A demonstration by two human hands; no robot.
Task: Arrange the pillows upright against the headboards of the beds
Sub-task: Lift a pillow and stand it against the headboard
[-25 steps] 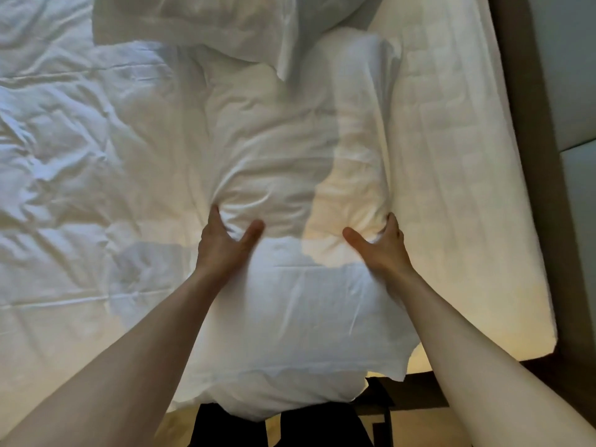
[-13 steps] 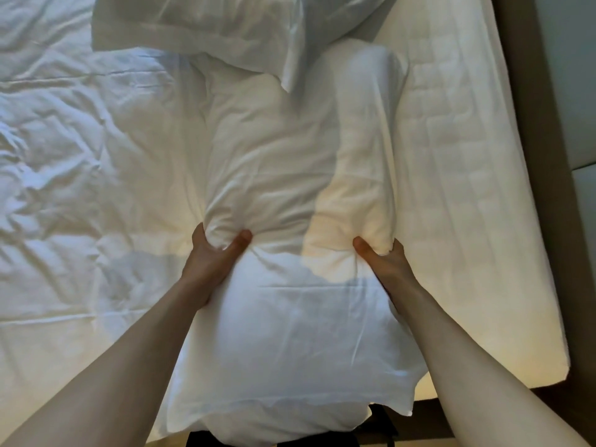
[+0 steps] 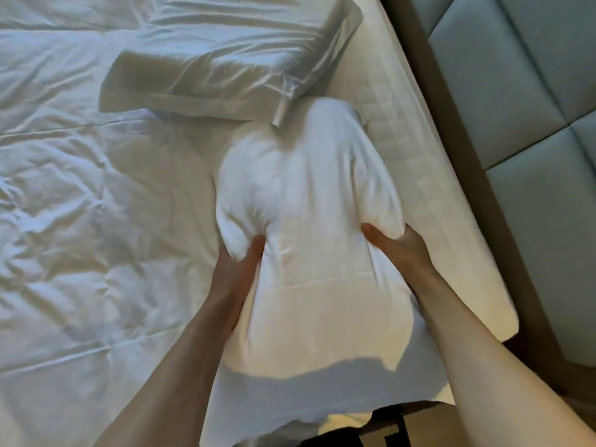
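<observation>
A white pillow [image 3: 309, 240] lies lengthwise in front of me, raised off the bed at its near end. My left hand [image 3: 237, 266] pinches its left side and my right hand [image 3: 395, 250] grips its right side; the fabric bunches around the fingers. A second white pillow [image 3: 225, 62] lies flat beyond it, its corner overlapping the held pillow's far end. The padded grey-blue headboard [image 3: 522, 101] runs along the right.
A crumpled white duvet [image 3: 80, 204] covers the left of the bed. A bare strip of mattress [image 3: 416, 156] lies between the pillows and the headboard. A dark gap with a brown frame [image 3: 464, 175] separates mattress and headboard.
Both hands went from resting open on the pillow to squeezing its sides, and the pillow has lifted and swung toward the headboard. The view has shifted, so more headboard shows.
</observation>
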